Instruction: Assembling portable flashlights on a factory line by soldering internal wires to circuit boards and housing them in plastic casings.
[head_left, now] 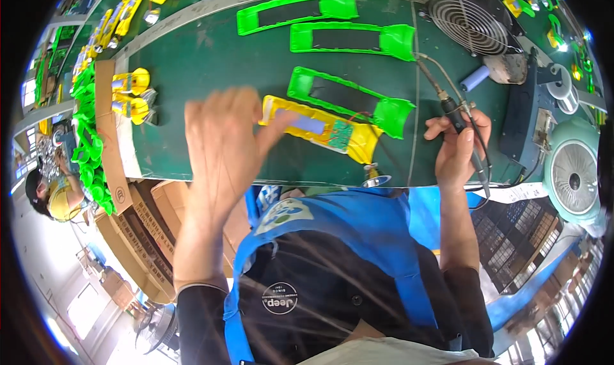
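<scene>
My right hand (pixel 462 144) grips a soldering iron (pixel 455 114) by its black handle, metal tip pointing up and left, with a cable looping beside it. On the green bench lies a yellow lamp housing (pixel 361 141), with a blue cylindrical battery (pixel 307 123), a small green circuit board (pixel 340 134) and a round reflector (pixel 376 178) at its near end. My left hand (pixel 224 131) is open, slightly blurred, at the housing's left end, its thumb stretched over the battery. Whether the thumb presses on it, I cannot tell. Just beyond the housing sits a green frame (pixel 393 114).
More green frames (pixel 396 42) lie farther back. At right stand a black fan with a wire grille (pixel 470 16), a loose blue battery (pixel 474 78), a dark blue box (pixel 519 119), a solder spool (pixel 563 90) and a pale green fan (pixel 574 176). Yellow lamp parts (pixel 133 96) lie left, beside cardboard (pixel 110 128).
</scene>
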Tool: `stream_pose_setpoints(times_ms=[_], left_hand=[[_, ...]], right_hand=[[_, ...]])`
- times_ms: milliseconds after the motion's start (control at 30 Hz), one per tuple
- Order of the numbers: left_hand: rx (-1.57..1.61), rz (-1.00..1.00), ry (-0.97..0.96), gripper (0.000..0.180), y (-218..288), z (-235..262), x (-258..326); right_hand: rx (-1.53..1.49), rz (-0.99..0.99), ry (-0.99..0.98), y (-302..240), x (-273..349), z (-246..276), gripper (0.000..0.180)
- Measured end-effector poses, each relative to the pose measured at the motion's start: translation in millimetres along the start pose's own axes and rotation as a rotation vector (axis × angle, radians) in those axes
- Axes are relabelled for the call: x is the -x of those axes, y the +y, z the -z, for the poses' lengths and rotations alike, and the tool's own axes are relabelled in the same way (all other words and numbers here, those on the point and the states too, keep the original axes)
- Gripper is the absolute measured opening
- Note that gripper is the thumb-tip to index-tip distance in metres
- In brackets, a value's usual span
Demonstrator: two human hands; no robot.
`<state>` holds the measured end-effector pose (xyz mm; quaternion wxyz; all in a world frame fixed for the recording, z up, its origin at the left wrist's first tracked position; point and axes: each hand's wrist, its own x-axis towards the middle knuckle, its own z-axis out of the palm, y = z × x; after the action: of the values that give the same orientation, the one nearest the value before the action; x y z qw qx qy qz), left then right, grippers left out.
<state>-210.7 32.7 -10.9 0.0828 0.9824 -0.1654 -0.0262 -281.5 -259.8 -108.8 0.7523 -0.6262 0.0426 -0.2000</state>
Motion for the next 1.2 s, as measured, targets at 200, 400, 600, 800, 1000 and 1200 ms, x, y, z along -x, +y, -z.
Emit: stream_pose_setpoints(times_ms=[200, 400, 600, 800, 1000, 1200], left_hand=[[0.156, 0.068, 0.133, 0.031, -8, -52, 67], [0.78, -0.185, 0.038, 0.018, -14, -9, 49], [0.663, -0.593, 0.037, 0.024, -11, -19, -1], [0.38, -0.593, -0.098, 0.011, 10, -25, -14], [0.317, -0.576, -0.071, 0.015, 18, -26, -14], [0.306, -0.542, -0.071, 0.015, 20, -28, -14]], right_hand=[[-0.002, -0.02, 0.002, -3, -6, -2, 0.038], [-0.035, -0.043, -0.05, -12, 7, -3, 0.034], [-0.065, -0.178, -0.189, -25, 13, 3, 0.036], [-0.015, -0.411, -0.278, -35, -9, 0, 0.027], [0.043, -0.521, -0.431, -36, -27, -10, 0.02], [0.029, -0.58, -0.485, -37, -29, -13, 0.016]])
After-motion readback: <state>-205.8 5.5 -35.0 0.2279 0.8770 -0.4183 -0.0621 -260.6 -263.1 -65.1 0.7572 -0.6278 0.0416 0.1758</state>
